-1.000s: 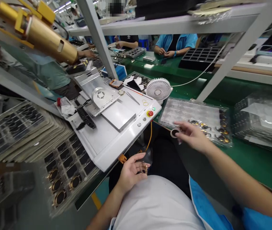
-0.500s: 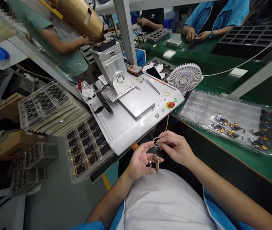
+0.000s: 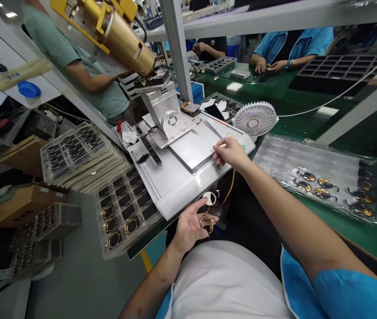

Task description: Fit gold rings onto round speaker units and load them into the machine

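My left hand (image 3: 188, 227) is in front of my body, palm up, its fingers closed round a gold ring-shaped watch case (image 3: 206, 224). At the same hand's fingertips sits a thin round part (image 3: 210, 199), pale-faced with a small tail. My right hand (image 3: 231, 154) is over the front right of the white machine base (image 3: 175, 195), beside a flat metal plate (image 3: 193, 148). Its fingers are curled together, and what they pinch, if anything, is hidden. Tweezers (image 3: 212, 128) and thin yellow rings (image 3: 229, 135) lie just beyond that hand.
A metal fixture (image 3: 170, 117) stands on the machine under a gold cylinder (image 3: 130, 46). To the right are a small white fan (image 3: 255, 119) and a clear tray (image 3: 281, 155) holding round parts with tails. Stacked trays (image 3: 75, 153) stand left. Co-workers sit across the green bench.
My right hand has left the left hand and moved up over the machine's edge. The round part stays at my left fingertips, its pale face now showing. The view has shifted slightly.
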`<move>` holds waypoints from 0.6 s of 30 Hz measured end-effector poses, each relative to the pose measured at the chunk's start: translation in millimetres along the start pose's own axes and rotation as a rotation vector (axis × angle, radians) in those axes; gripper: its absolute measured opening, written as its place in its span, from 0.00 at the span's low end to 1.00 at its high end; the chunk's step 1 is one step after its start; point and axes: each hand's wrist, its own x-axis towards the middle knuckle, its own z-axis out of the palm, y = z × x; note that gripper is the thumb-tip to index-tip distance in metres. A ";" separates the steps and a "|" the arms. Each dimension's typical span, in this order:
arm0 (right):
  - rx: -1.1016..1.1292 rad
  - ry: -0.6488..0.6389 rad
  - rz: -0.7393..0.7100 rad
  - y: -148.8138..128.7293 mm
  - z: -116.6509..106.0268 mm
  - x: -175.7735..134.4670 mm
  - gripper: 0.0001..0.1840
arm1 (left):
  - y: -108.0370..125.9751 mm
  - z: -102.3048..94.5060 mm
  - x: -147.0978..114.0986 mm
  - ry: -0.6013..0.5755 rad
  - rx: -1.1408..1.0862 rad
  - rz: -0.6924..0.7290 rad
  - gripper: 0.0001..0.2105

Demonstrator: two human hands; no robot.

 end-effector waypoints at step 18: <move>0.389 -0.120 -0.076 80.2 31.6 -140.2 0.25 | -4.5 16.6 0.6 -0.113 0.891 0.290 0.44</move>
